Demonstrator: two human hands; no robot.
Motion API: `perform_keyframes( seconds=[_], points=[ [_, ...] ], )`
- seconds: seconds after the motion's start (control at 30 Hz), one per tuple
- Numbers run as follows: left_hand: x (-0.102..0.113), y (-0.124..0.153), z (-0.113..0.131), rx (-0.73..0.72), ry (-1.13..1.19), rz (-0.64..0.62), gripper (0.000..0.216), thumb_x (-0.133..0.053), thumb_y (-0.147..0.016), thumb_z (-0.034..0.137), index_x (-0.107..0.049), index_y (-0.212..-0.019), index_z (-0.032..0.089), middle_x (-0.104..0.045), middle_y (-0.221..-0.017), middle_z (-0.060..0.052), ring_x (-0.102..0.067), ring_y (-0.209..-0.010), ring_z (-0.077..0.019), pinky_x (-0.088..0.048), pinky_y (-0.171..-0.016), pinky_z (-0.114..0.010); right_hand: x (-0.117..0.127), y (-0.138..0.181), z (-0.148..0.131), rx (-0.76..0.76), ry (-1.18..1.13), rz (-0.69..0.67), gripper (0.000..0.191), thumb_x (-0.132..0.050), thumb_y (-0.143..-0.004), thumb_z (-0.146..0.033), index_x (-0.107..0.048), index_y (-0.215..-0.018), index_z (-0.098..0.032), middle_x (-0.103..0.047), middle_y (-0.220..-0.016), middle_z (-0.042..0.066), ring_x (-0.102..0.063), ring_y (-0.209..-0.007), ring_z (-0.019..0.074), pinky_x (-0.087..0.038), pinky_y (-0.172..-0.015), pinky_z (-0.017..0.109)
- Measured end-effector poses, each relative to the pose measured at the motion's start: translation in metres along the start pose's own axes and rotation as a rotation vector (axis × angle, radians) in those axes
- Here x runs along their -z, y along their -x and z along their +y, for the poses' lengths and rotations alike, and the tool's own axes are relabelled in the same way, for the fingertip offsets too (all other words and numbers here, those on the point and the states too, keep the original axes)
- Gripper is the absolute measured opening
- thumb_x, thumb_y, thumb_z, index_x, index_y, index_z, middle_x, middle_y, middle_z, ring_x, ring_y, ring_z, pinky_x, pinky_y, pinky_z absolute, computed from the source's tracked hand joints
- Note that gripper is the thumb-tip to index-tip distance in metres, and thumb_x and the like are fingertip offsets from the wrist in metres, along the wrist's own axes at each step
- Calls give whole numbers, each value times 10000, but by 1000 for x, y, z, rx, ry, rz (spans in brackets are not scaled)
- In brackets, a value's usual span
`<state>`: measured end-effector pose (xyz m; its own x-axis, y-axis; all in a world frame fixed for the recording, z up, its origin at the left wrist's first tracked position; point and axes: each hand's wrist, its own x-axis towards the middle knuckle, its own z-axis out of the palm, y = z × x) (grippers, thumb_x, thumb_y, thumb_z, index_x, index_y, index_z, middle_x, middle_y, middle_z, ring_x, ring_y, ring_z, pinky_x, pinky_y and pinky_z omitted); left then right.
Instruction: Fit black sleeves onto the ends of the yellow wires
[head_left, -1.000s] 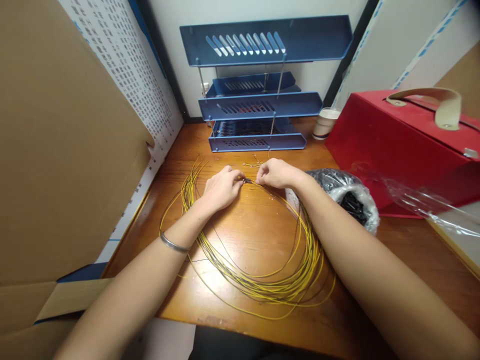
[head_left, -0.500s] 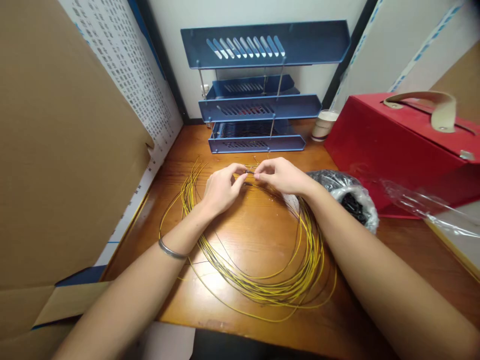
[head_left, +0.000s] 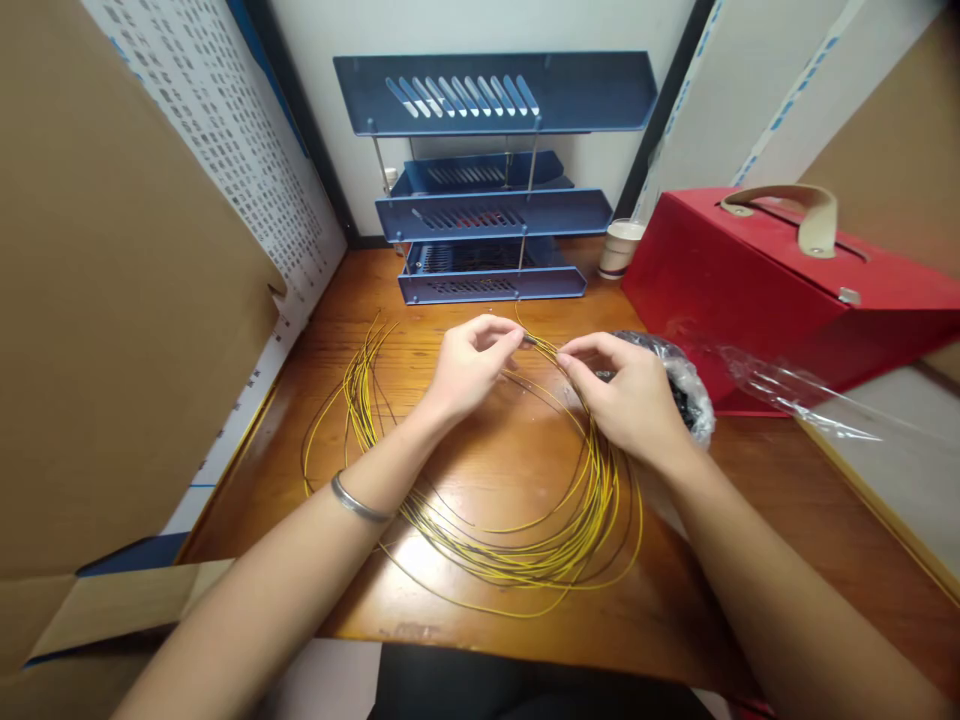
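Observation:
A loose coil of thin yellow wires (head_left: 525,555) lies on the wooden desk (head_left: 450,470), with some dark strands among them. My left hand (head_left: 469,370) pinches the end of one yellow wire near a small dark piece at its tip. My right hand (head_left: 630,400) pinches the same wire a short way along it, just to the right. Both hands are raised slightly above the desk. A metal bangle (head_left: 358,503) circles my left wrist.
A blue three-tier letter tray (head_left: 487,180) stands at the back. A red box with a tan handle (head_left: 772,270) sits right, a paper cup (head_left: 619,248) beside it. A clear bag of small black parts (head_left: 686,395) lies behind my right hand. Cardboard (head_left: 112,300) walls the left.
My right hand has slid to the right and down along the wire, away from my left hand. The hands were touching at the wire's tip before. The view has shifted a little to the right.

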<state>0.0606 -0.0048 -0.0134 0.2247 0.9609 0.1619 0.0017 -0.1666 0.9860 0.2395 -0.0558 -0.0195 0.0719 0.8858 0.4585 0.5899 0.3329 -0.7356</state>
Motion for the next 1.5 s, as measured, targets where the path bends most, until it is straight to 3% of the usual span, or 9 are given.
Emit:
perform_keyframes(
  seconds=[0.3,0.53,0.73,1.5],
  points=[
    [15,16,-18,174,259,-36,325,-829,-686,360,-643,-801,119,-770,-840,-91,-637,-589,-106,-516,-518,-210,-10,8,2,115,28,3,60,-633,-900,-191,-693,-891,-188,-721,-843,17,-625,-704,160,-460,-660,302],
    [14,15,-21,187,417,-108,286,-833,-685,316,-645,-779,121,-768,-806,-80,-649,-586,-107,-515,-509,-204,-11,11,1,232,42,48,58,-634,-909,-160,-682,-892,-189,-649,-839,28,-585,-787,174,-435,-698,319],
    [13,18,-20,189,497,-133,237,-830,-693,281,-667,-771,128,-768,-774,-49,-646,-565,-92,-517,-515,-191,-9,13,-7,252,-5,97,70,-659,-891,-139,-708,-874,-187,-627,-792,18,-555,-716,153,-448,-673,305],
    [11,19,-17,260,465,-186,258,-847,-666,290,-654,-728,131,-759,-745,-42,-628,-557,-85,-504,-535,-198,-11,17,-13,188,-8,40,56,-656,-887,-188,-701,-857,-205,-623,-784,27,-554,-716,170,-442,-660,318]
  ],
)
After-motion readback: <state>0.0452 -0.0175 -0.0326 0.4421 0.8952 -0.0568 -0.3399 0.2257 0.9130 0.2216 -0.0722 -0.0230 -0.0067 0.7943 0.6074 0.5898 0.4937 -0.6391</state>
